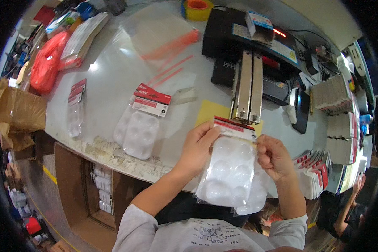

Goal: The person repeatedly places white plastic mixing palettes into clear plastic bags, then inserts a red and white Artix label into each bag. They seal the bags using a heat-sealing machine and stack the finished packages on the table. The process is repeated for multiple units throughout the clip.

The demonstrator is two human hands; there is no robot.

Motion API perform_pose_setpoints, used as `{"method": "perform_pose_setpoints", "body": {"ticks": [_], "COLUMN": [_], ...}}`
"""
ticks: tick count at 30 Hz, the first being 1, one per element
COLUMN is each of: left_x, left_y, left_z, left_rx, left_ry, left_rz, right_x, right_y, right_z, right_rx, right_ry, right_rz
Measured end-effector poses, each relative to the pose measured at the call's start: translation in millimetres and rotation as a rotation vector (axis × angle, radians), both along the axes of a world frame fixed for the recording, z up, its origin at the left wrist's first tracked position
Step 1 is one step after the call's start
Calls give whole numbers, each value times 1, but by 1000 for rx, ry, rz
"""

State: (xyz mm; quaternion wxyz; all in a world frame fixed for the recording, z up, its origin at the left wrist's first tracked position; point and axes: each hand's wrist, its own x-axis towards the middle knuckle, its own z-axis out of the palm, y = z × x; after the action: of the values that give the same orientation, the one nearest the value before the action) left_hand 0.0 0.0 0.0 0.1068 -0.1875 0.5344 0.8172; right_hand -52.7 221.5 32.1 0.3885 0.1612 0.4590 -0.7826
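My left hand (200, 145) pinches the upper left side of a bagged white plastic palette (227, 170) with round wells. A folded red-and-white header card (235, 127) covers the bag's top, its upper edge right at the front end of a black stapling machine (248, 90) with two long metal rails. My right hand (276, 156) is closed at the card's right corner, fingertips pressed together. The bag hangs tilted toward me over the table edge. Another white palette (253, 201) shows partly behind it, lower right.
More carded palette packs (142, 130) and a single pack (76, 111) lie to the left. An open cardboard box (71, 185) stands below the table edge. Stacked header cards (332, 96) and red-and-white cards (315, 172) sit right. A red bag (49, 63) lies far left.
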Motion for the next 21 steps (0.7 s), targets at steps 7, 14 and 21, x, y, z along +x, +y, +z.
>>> {"method": "perform_pose_setpoints", "body": {"ticks": [7, 14, 21], "left_x": [53, 75, 85], "left_y": [-1, 9, 19], "left_z": [35, 52, 55], "left_rx": [-82, -478, -641], "left_ry": [25, 317, 417], "left_rz": [26, -147, -169], "right_x": [31, 37, 53], "right_y": [4, -13, -22], "right_z": [43, 71, 65], "right_rx": [395, 713, 554], "right_ry": [296, 1294, 930], "right_rz": [327, 331, 221]}}
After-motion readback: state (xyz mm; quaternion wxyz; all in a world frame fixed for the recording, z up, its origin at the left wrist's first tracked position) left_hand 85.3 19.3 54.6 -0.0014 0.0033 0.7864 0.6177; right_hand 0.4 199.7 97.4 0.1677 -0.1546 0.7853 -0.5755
